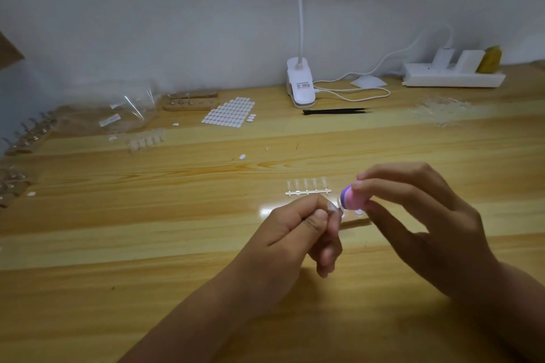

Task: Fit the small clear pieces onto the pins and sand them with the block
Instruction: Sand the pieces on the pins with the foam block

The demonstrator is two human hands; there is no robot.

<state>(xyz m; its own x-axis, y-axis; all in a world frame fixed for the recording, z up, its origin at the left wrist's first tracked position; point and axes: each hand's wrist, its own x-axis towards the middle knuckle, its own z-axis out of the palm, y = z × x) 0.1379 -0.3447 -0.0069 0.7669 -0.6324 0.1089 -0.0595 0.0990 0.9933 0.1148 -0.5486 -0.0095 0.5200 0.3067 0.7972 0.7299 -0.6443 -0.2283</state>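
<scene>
Above the wooden table (147,233), my left hand (298,230) pinches a small clear piece (334,209) between thumb and forefinger. My right hand (413,215) grips a pink and purple sanding block (352,199), its purple end touching the clear piece. Just behind my hands lies a clear strip of several more pieces (307,188) flat on the table. A wooden holder with metal pins (191,102) stands at the back left, and more pin holders (28,134) line the left edge.
A sheet of white oval stickers (231,112) lies at the back, with loose ones scattered. A clip lamp (300,82), its cable, a black strip (336,111), a power strip (454,75) and plastic bags (129,112) line the back by the wall.
</scene>
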